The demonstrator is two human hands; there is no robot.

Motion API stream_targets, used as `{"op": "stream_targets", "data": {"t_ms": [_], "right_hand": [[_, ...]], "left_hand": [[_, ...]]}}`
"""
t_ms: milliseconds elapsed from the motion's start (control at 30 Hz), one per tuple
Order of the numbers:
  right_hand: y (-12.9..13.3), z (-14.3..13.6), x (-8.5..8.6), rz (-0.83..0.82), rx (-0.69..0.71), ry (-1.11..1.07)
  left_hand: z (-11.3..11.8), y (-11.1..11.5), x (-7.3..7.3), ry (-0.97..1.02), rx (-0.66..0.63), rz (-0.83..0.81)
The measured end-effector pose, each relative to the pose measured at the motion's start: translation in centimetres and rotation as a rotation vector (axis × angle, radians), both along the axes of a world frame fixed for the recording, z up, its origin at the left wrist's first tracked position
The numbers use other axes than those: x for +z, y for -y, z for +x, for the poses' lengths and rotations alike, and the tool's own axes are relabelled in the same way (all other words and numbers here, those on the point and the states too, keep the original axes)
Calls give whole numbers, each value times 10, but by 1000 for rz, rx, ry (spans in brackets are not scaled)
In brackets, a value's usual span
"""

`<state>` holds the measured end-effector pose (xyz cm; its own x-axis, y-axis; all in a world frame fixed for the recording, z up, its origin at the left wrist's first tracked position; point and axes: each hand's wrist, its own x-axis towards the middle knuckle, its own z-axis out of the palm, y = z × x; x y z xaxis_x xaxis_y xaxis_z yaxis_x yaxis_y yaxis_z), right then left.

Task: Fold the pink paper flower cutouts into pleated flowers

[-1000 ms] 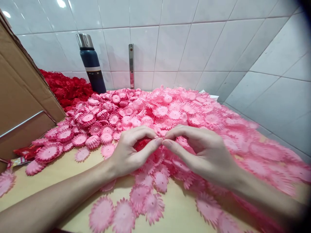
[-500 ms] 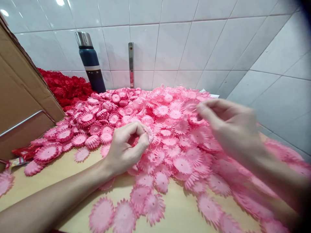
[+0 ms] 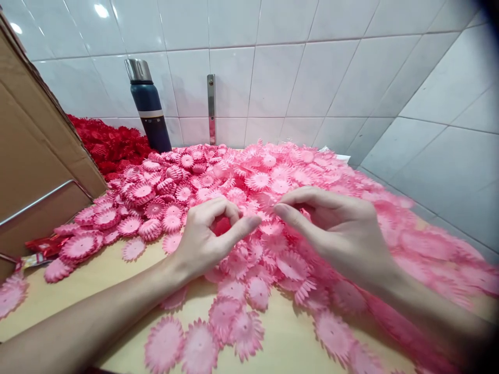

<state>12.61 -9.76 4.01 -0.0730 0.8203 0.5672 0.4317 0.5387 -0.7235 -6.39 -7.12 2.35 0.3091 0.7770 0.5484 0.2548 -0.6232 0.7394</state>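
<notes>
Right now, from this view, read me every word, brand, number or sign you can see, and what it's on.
No text is readable.
Bottle: tiny light marks below the pale band, too small to read.
Red wrapper and the pale one beside it: any print is too blurred to read.
Pink flower pieces: no writing visible.

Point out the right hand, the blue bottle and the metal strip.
Right hand [image 3: 343,231]: head view, middle of the hand.
Blue bottle [image 3: 148,104]: head view, middle of its body.
Metal strip [image 3: 211,106]: head view, middle of its front.
</notes>
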Motion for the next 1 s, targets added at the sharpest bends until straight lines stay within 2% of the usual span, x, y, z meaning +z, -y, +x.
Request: {"op": "stream_targets", "data": {"t_ms": [167, 367, 600, 1000], "right_hand": [[1, -1, -2, -25, 23, 15], [6, -7, -3, -54, 99, 0], [8, -9, -2, -191, 179, -64], [10, -10, 2, -356, 250, -150]], "left_hand": [[1, 2, 2, -4, 16, 62], [2, 4, 3, -6, -106, 153], [0, 3, -2, -18, -182, 199], [0, 4, -1, -17, -218, 120]]}}
